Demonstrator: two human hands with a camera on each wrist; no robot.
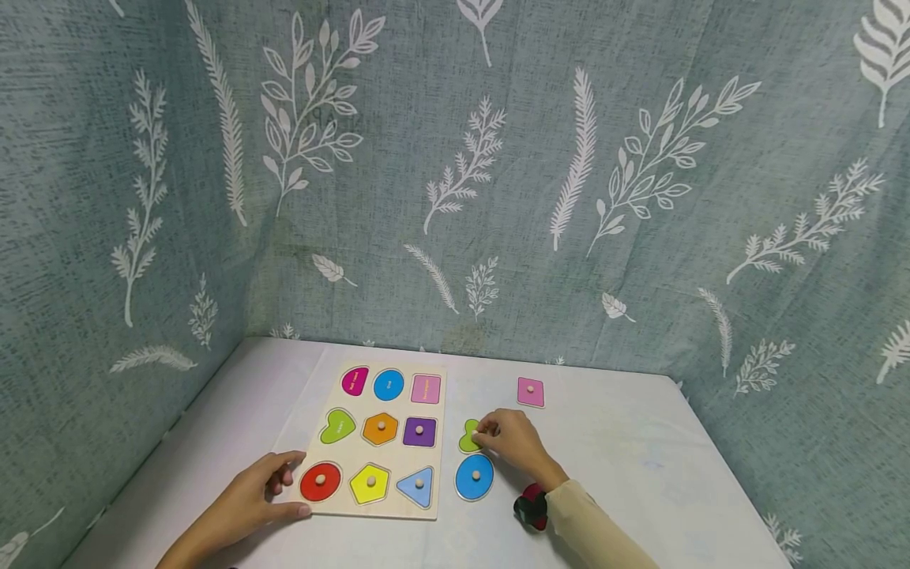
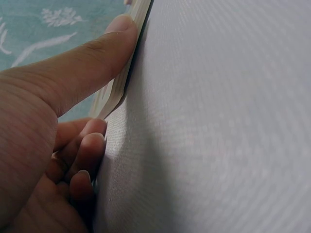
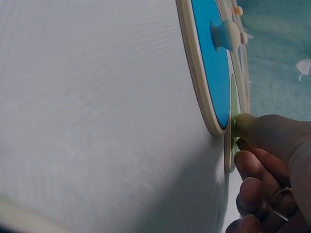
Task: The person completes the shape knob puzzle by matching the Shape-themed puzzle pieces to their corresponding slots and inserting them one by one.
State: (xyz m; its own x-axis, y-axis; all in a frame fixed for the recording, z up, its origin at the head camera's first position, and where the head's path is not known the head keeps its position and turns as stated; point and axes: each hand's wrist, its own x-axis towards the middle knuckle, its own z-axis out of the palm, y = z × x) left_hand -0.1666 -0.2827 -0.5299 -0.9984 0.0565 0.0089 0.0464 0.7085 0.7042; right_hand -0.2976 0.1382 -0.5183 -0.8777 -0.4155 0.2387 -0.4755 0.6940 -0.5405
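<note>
A wooden shape puzzle board (image 1: 334, 512) lies on the white table. My left hand (image 1: 245, 494) holds its near left corner, thumb at the front edge and index finger at the left side. In the left wrist view the thumb (image 2: 97, 58) presses the board's edge and the other fingers curl below. To the right of the board my right hand (image 1: 515, 442) pinches a green heart puzzle piece (image 1: 467, 436), low over the table, its knob hidden by the fingers. Just nearer lies a blue round piece (image 1: 475, 468) with a wooden knob.
A pink square piece (image 1: 526, 399) lies farther back. Knobbed pieces, including a red circle (image 1: 313, 490) and a purple square (image 1: 411, 438), sit in the board; its heart recess (image 1: 334, 431) shows bare print. A dark red and black thing (image 1: 529, 512) is beside the right sleeve. Patterned cloth (image 1: 426, 158) hangs behind.
</note>
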